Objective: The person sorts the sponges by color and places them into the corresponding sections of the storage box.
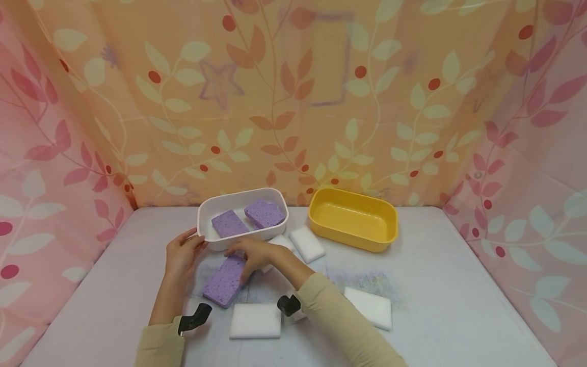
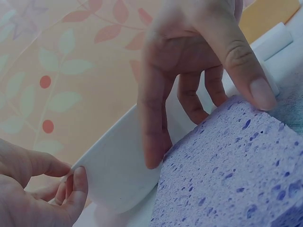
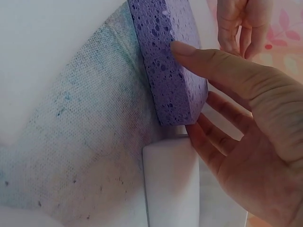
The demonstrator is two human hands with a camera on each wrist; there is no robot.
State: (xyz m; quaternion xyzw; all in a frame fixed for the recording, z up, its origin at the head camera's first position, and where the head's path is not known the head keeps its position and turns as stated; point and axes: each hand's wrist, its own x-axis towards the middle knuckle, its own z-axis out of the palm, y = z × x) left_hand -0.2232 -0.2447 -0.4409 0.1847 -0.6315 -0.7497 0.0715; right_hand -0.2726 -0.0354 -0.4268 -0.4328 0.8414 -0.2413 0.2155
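My left hand (image 1: 182,253) pinches the near left corner of the white bin's rim (image 1: 202,232) between thumb and fingers. Two purple sponges, one on the left (image 1: 229,224) and one on the right (image 1: 264,213), lie inside that bin. In front of it, a speckled purple sponge (image 1: 224,281) is on the table. My right hand (image 1: 254,255) grips this sponge by its far end, thumb on the near side and fingers curled over the edge beside the bin. In the right wrist view, a white block sponge (image 3: 171,177) lies just below the gripped sponge (image 3: 165,61).
A yellow bin (image 1: 353,220) stands at the back right. White block sponges lie near it (image 1: 307,244), at the front (image 1: 255,321) and to the right (image 1: 368,308). The right forearm partly covers others. Patterned cloth (image 1: 293,102) hangs behind and at both sides.
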